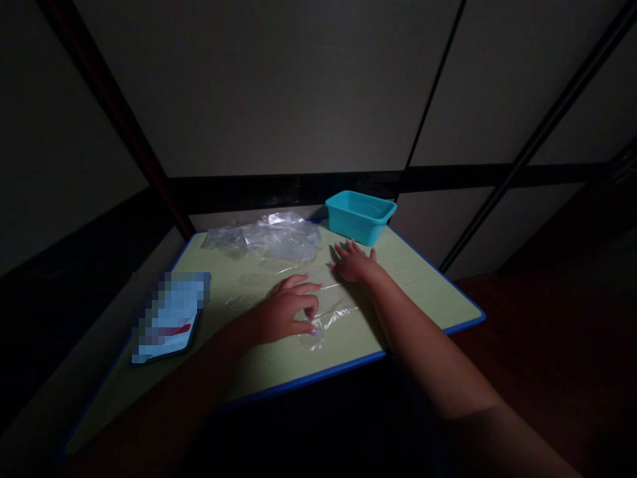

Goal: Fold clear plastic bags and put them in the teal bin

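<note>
L hand (283,314) pinching film (341,317), R hand (355,265) splayed nr teal tub (355,223), phone (175,312) on L

On the pale-green, blue-edged flat table (432,285), a turquoise rectangular plastic tub (355,226) stands right of centre, crumpled clear plastic film (269,240) left of it, a flat clear plastic sheet (341,317) before both, a slim rectangular phone (174,318) lower left.

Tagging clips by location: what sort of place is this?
Probably a dim room in a home, though I can't be sure. Signs: a small green table with blue edging, tall pale panels behind it that look like wardrobe doors, and a turquoise plastic tub.
</note>
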Available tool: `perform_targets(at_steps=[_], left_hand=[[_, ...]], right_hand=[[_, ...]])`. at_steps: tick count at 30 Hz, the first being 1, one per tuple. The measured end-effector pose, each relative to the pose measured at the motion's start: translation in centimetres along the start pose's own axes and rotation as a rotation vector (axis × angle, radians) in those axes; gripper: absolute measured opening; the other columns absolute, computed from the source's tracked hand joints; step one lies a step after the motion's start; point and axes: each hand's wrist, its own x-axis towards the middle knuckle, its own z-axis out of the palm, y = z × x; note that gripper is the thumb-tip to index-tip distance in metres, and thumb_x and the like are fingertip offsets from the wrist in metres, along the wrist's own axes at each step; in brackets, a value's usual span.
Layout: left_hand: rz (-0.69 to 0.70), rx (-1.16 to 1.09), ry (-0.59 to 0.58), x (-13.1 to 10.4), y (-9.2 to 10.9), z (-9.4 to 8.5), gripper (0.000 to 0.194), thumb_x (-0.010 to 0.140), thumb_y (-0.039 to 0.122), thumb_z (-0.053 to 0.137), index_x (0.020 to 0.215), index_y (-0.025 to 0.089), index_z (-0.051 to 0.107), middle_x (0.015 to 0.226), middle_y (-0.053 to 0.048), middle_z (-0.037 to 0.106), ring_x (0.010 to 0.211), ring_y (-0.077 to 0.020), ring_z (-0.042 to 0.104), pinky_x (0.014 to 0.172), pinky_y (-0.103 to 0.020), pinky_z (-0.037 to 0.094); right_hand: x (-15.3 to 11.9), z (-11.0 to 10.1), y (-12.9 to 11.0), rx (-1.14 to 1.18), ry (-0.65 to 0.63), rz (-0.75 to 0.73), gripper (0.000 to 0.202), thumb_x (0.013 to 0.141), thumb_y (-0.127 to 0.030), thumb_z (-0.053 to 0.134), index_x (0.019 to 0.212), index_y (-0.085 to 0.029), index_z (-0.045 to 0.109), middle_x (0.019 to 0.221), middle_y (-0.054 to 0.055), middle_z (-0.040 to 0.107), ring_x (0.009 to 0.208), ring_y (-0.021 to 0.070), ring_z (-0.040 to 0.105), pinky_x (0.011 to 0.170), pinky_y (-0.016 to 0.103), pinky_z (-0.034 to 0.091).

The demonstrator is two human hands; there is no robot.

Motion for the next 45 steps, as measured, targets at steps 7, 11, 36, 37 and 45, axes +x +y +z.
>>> perform_targets(at_steps=[7,11,36,37,45], left_hand=[[0.019,-0.087,0.062,0.1,0.4,-0.5,0.015,0.073,0.033,0.067,0.068,0.021,0.059,0.122,-0.003,0.056,0.121,-0.0245,0.036,0.101,-0.04,0.028],[-0.005,-0.112,0.076,0.2,0.5,-0.8,0.014,0.074,0.03,0.065,0.068,0.021,0.057,0.112,-0.002,0.06,0.118,-0.0222,0.04,0.101,-0.039,0.028],[-0.27,0.039,0.12,-0.2,-1.3,-0.2,0.009,0.076,0.031,0.058,0.073,0.023,0.062,0.112,-0.001,0.059,0.12,-0.0234,0.038,0.102,-0.041,0.027],[-0.268,0.04,0.12,-0.2,-1.3,-0.2,0.01,0.075,0.032,0.058,0.073,0.023,0.062,0.111,-0.001,0.059,0.12,-0.0232,0.038,0.102,-0.04,0.027],[-0.294,0.048,0.12,-0.3,-1.2,-0.2,0.013,0.078,0.032,0.054,0.078,0.023,0.062,0.115,-0.003,0.057,0.122,-0.025,0.035,0.102,-0.045,0.026]], right_hand=[[-0.2,-0.1,-0.1,0.002,-0.005,-0.008,0.066,0.088,-0.054,0.028,0.145,-0.027,0.008,0.151,0.011,-0.003,0.138,0.026,-0.002,0.1,0.064,0.003],[-0.2,-0.2,-0.1,0.006,-0.016,-0.018,0.067,0.088,-0.054,0.029,0.145,-0.026,0.008,0.151,0.011,-0.004,0.138,0.0262,-0.003,0.1,0.065,0.003],[-2.1,-1.9,-0.3,0.671,-0.196,-0.701,0.044,0.071,-0.044,0.065,0.1,-0.011,0.06,0.082,0.005,0.063,0.073,0.0133,0.056,0.069,0.026,0.044],[-2.1,-2.0,-0.2,0.671,-0.287,-0.725,0.043,0.069,-0.043,0.067,0.097,-0.011,0.061,0.077,0.002,0.061,0.07,0.0118,0.055,0.065,0.025,0.043],[-2.2,-2.0,0.5,0.599,-0.531,-0.76,0.029,0.062,-0.026,0.072,0.085,-0.012,0.062,0.068,-0.004,0.056,0.064,0.0085,0.049,0.063,0.021,0.039]])
